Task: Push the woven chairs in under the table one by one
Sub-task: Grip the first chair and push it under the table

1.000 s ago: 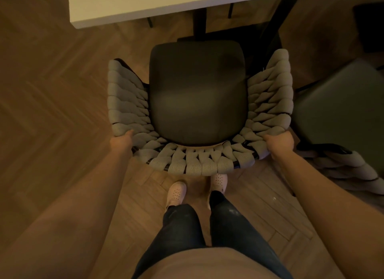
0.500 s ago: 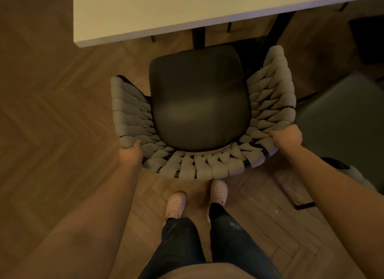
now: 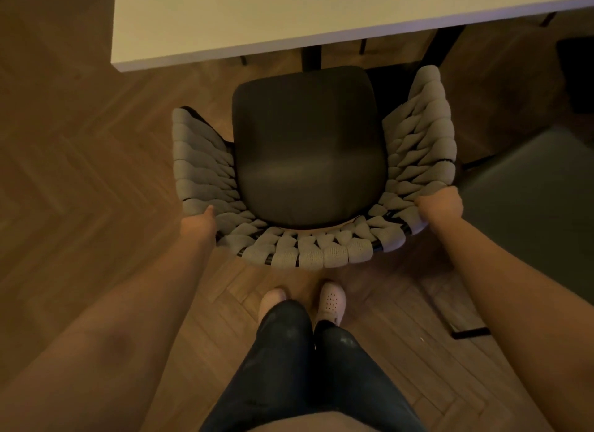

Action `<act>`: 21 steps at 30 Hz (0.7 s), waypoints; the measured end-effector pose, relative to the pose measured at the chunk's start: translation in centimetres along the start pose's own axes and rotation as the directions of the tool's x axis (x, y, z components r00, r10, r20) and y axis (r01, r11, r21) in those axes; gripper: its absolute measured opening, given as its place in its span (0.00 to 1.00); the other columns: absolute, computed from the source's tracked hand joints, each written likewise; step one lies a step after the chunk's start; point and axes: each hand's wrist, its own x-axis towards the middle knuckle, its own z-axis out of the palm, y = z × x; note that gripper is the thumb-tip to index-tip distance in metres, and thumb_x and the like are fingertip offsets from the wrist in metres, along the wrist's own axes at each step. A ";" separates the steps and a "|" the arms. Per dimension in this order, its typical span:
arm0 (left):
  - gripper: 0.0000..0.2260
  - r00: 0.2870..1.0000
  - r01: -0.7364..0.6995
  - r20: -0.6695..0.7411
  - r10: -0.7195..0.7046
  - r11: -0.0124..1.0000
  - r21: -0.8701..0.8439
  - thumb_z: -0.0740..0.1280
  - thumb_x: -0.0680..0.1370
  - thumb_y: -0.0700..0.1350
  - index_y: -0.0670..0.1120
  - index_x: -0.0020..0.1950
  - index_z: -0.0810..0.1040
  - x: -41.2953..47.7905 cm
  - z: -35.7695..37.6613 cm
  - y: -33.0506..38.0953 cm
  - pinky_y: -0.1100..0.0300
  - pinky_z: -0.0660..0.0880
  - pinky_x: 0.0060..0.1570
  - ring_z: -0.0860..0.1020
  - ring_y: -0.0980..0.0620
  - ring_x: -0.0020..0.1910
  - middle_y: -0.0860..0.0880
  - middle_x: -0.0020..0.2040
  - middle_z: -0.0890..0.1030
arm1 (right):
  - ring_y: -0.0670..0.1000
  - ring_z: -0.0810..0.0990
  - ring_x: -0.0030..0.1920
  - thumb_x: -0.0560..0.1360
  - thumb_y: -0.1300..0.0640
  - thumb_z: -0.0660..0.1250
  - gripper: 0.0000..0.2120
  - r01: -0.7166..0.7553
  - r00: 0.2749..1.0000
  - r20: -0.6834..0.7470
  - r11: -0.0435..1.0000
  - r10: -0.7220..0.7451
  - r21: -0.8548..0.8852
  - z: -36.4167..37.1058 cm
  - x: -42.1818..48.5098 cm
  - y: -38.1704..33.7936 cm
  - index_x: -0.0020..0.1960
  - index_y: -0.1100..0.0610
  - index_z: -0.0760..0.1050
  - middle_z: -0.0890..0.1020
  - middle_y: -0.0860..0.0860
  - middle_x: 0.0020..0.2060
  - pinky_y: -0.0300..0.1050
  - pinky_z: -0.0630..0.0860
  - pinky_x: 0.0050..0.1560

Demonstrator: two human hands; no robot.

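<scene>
The pale table (image 3: 289, 16) fills the top of the view, with dark legs showing below its near edge, over a herringbone wood floor (image 3: 80, 174). The woven chair (image 3: 308, 254) stands squarely in front of it, facing the table. The front edge of its dark seat cushion (image 3: 305, 148) lies just short of the tabletop's near edge. Nearly the whole seat, both woven arms and the curved back are out in the open. Judging by this, the push on this chair is under way but far from done, since the seat has not yet gone beneath the top. A second chair (image 3: 533, 213) shows at the right edge as a dark seat, standing clear of the table. No weave shows on it here, but it probably waits its turn. The person stands directly behind the woven chair, both arms stretched forward. The right hand (image 3: 440, 206) is curled firmly over the woven rim at the right rear corner. The left hand (image 3: 199, 222) holds the left rear corner, thumb lying on top of the weave and the fingers hidden beyond the rim. Light shoes (image 3: 331, 299) are planted close behind the chair back.
</scene>
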 end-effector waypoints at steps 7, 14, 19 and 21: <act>0.27 1.000 0.004 0.026 -0.005 1.000 0.030 0.68 0.77 0.56 0.37 0.66 0.73 -0.5 1.4 2.7 0.53 0.73 0.33 0.80 0.40 0.53 0.39 0.58 0.80 | 0.64 0.71 0.65 0.78 0.54 0.66 0.29 0.011 1.000 0.018 0.992 -0.009 -0.125 -1.3 2.3 -1.6 0.73 0.67 0.60 0.69 0.64 0.67 0.56 0.70 0.62; 0.27 0.999 0.008 0.047 -0.009 1.000 0.010 0.68 0.77 0.56 0.39 0.68 0.71 -0.1 3.5 5.0 0.51 0.77 0.48 0.79 0.41 0.55 0.41 0.60 0.78 | 0.64 0.74 0.62 0.76 0.55 0.67 0.26 -0.069 0.998 0.000 0.996 0.069 -0.051 -2.5 4.4 -3.8 0.69 0.65 0.65 0.73 0.63 0.64 0.55 0.73 0.58; 0.27 0.999 -0.006 0.040 0.004 0.999 0.047 0.67 0.78 0.56 0.37 0.68 0.70 0.1 5.1 7.2 0.52 0.77 0.51 0.79 0.41 0.57 0.40 0.59 0.78 | 0.64 0.70 0.66 0.78 0.57 0.65 0.29 -0.103 0.995 -0.005 0.994 0.103 -0.042 -2.9 5.9 -5.3 0.73 0.65 0.58 0.68 0.64 0.68 0.55 0.69 0.62; 0.30 1.000 0.011 0.023 -0.013 0.996 0.084 0.67 0.77 0.58 0.38 0.70 0.68 0.3 5.5 8.1 0.46 0.75 0.59 0.77 0.40 0.59 0.40 0.62 0.77 | 0.64 0.70 0.66 0.78 0.57 0.65 0.30 -0.123 0.992 -0.020 0.992 0.123 -0.034 -3.1 6.5 -5.8 0.74 0.65 0.55 0.67 0.64 0.68 0.55 0.69 0.62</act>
